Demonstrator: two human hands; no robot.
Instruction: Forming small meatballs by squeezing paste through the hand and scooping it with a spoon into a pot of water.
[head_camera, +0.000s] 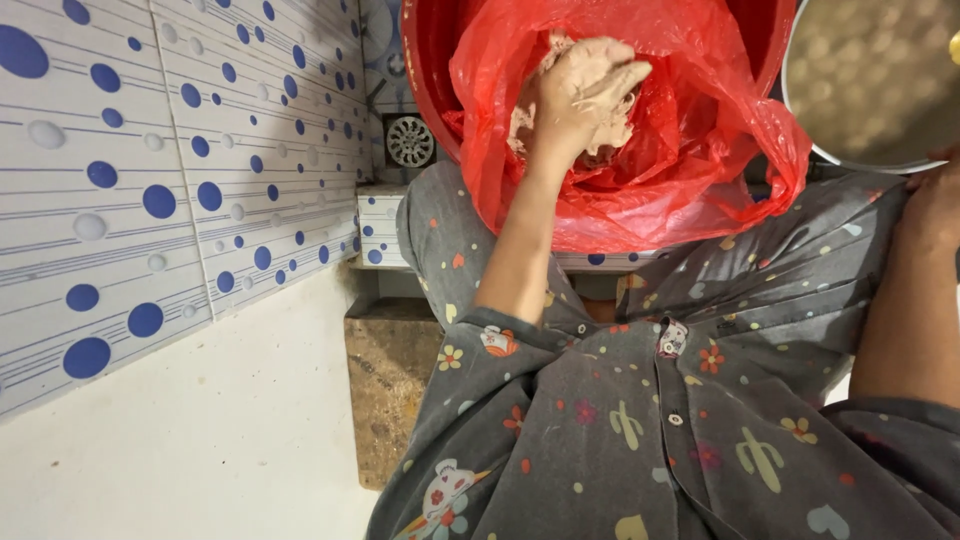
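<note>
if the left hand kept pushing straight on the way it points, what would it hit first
The left hand is already buried in the pinkish dough. Going on, it would likely press through that into the red plastic bag lining the red tub. Depth inside the bag is hard to judge.

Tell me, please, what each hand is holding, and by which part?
The left hand grips the top of a dough lump inside the red bag. The right hand is mostly hidden; cannot tell.
</note>
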